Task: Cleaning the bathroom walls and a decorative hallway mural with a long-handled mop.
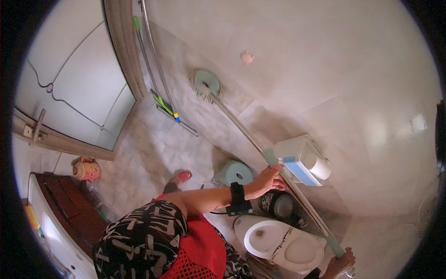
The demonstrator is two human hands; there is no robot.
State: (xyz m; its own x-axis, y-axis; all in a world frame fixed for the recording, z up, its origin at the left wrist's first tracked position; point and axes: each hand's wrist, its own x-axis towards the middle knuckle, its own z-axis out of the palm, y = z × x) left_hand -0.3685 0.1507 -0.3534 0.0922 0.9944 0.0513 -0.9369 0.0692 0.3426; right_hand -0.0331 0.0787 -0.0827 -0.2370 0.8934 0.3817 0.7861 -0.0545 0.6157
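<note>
A mop with a metal pole (238, 122) and pale-green grips slants across the view in both of my hands. My left hand (266, 182) holds the pole just below its upper green collar (270, 157), with a black strap and box on that wrist. Near the lower right, my right hand (339, 264) is closed around the handle's green end grip (335, 246). At the far end, the round green mop head (207, 81) with its pale fringe is against the tiled wall, near a small pink wall fixture (247, 57).
A white toilet (268, 240), with lid and seat up, stands below the pole. A paper holder (299, 164) is on the wall; a green round bin (237, 173) and a dark patterned bin (277, 205) stand beneath. A squeegee (177, 120) leans beside the door frame (122, 45).
</note>
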